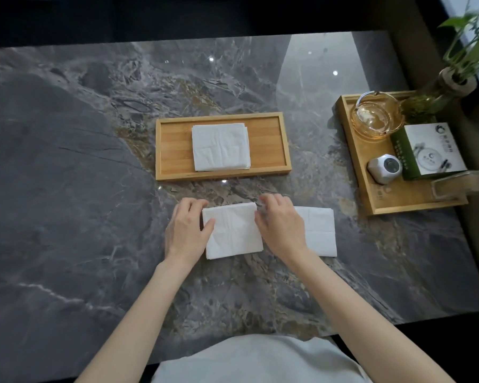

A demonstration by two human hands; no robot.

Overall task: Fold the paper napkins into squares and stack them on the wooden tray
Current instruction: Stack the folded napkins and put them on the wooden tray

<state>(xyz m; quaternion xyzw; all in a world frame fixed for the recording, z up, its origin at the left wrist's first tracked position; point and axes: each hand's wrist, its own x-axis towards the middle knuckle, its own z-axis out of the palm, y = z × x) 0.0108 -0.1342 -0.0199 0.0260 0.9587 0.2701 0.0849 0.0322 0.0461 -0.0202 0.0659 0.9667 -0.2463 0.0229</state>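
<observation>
folded napkin between left hand and right hand; each grip apparently pinching a side edge (blurred there).

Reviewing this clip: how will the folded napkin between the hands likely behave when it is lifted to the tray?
Probably floppy: the folded napkin is thin, creased paper, so it would sag unless supported underneath. Likely very light, and its loose layers may splay open. It should slide easily on the glossy table.
</observation>
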